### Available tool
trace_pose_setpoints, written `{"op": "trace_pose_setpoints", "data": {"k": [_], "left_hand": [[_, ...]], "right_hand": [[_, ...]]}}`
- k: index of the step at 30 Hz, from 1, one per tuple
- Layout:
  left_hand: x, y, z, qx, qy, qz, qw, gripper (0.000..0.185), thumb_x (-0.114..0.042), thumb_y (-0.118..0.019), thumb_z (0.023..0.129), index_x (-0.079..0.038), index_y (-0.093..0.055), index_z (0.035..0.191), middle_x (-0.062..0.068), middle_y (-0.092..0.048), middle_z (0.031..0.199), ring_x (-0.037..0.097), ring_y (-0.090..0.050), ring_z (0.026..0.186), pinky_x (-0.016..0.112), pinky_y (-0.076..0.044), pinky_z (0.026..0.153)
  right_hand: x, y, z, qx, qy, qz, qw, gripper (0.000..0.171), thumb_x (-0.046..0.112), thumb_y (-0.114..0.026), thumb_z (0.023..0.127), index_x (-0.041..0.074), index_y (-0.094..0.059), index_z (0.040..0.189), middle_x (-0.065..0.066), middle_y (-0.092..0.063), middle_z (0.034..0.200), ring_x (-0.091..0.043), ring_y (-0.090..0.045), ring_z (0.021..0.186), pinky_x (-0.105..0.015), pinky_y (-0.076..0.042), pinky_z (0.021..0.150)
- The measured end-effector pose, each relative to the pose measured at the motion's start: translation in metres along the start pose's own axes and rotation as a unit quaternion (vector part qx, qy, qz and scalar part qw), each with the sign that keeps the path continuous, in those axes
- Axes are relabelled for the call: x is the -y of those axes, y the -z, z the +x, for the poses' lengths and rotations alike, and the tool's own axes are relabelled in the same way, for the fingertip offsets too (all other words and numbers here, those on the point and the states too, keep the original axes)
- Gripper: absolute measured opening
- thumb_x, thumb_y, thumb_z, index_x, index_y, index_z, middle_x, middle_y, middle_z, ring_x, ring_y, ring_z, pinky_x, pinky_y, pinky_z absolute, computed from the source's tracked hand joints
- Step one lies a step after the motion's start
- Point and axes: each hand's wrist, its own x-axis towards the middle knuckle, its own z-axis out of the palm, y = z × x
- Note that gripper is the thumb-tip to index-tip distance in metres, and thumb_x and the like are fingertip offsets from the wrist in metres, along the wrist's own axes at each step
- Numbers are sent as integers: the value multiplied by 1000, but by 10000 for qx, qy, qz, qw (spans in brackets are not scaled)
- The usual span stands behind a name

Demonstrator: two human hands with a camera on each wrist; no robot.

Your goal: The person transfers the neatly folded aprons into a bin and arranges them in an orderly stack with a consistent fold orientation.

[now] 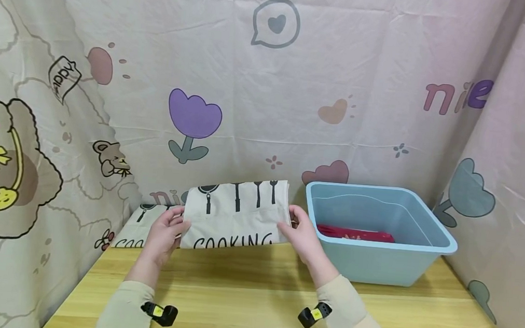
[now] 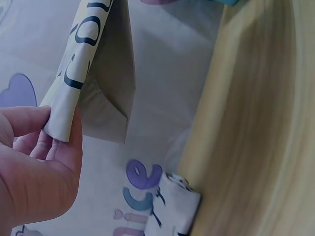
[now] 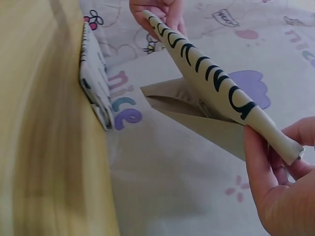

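Note:
A folded white cloth (image 1: 234, 213), printed with black kitchen utensils and the word COOKING, hangs in the air above the table between both hands. My left hand (image 1: 164, 233) pinches its left end, thumb in front and fingers behind. At the right end, my right hand (image 1: 303, 238) grips the cloth the same way. Seen from the right wrist, the cloth (image 3: 211, 73) has a rounded fold along its lower edge, and its layers gape apart behind. A second folded cloth (image 1: 132, 231) with similar print lies on the table at the left, partly hidden by my left hand.
A light blue plastic bin (image 1: 375, 262) stands on the wooden table (image 1: 240, 308) at the right, near the back. Inside it lies a dark red folded item (image 1: 355, 234). Printed curtains (image 1: 269, 81) enclose the back and both sides.

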Motion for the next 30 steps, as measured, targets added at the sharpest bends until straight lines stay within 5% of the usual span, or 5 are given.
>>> {"op": "trace_pose_setpoints", "data": {"k": [4,11,17,24,30], "left_hand": [[-12,-8,-5,196,-142,-175,9996,53,4,-55,97,1,-36,147,-11,-65,100,5,-63,88,24,-56,72],[-31,-20,-14,432,-338,-179,9983,50,2,-58,97,-1,-40,144,-11,-67,100,8,-64,92,27,-56,76],[-39,-33,-19,559,-537,34,9970,50,0,-60,96,-2,-44,143,-9,-68,103,11,-63,95,29,-56,77],[-48,-57,-22,758,-723,90,9945,48,1,-61,95,-1,-47,141,1,-67,111,13,-64,95,30,-56,75],[-56,-85,-25,730,-755,85,9944,47,5,-59,95,-2,-50,140,14,-63,124,14,-65,97,31,-57,75]], "right_hand": [[11,17,-1,214,-134,161,9996,30,-2,-64,90,-9,-55,117,-11,-61,100,-14,-56,87,-23,-49,73],[29,49,-3,789,-400,528,9947,33,0,-62,93,-10,-51,122,-2,-55,91,-10,-46,68,-21,-36,51],[42,72,-7,1104,-348,511,9920,37,4,-62,94,-11,-49,126,-4,-57,94,-12,-48,72,-21,-40,53],[47,102,-9,1084,-219,512,9925,38,1,-58,97,-13,-44,129,-6,-58,101,-14,-60,87,-26,-55,67],[49,125,-12,821,-81,393,9958,29,3,-59,98,-6,-52,123,-3,-61,97,-11,-54,70,-20,-44,51]]}}
